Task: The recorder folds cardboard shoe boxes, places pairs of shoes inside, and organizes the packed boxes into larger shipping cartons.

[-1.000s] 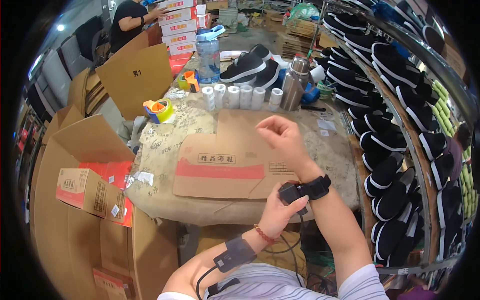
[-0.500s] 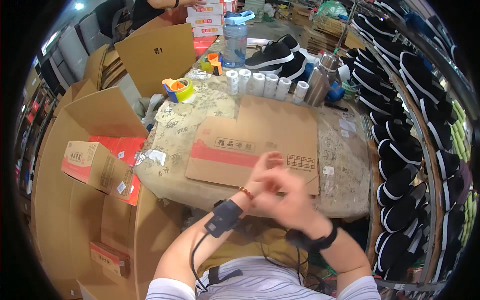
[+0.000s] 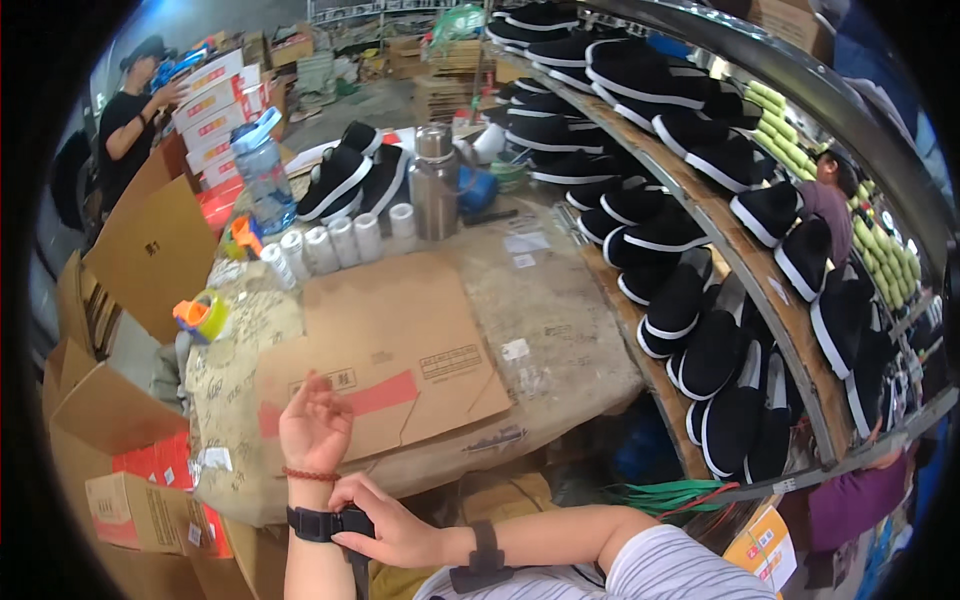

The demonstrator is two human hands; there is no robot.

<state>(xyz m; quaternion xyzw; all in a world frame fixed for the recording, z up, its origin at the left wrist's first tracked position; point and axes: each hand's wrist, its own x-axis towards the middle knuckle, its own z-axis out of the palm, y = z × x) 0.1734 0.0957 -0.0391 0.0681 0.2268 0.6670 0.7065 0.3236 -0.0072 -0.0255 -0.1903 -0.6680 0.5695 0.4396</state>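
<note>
My left hand (image 3: pixel 316 425) is raised palm up over the near left part of a flat cardboard sheet (image 3: pixel 400 310), fingers loosely curled and apart, holding nothing. Around its wrist sit a red bead bracelet (image 3: pixel 312 474) and, just below that, a black wrist device (image 3: pixel 322 524) on a strap. My right hand (image 3: pixel 385 522) reaches across from the right and pinches the side of this device between thumb and fingers. Another black band (image 3: pixel 484 558) circles my right wrist. The brown sheet, printed with a red stripe, lies on the paper-covered table (image 3: pixel 560 350).
White paper rolls (image 3: pixel 343 240) line the table's back, near a steel flask (image 3: pixel 434 185), a water jug (image 3: pixel 262 175) and black shoes (image 3: pixel 340 180). Tape dispensers (image 3: pixel 203 315) lie left. Shoe racks (image 3: pixel 690 200) stand close on the right, open cartons (image 3: pixel 150 260) left. A person (image 3: pixel 125 130) handles stacked boxes.
The view has swung to the right. My right hand, blurred beside my left hand before, has moved down to the left wrist and taken hold of the black device there.
</note>
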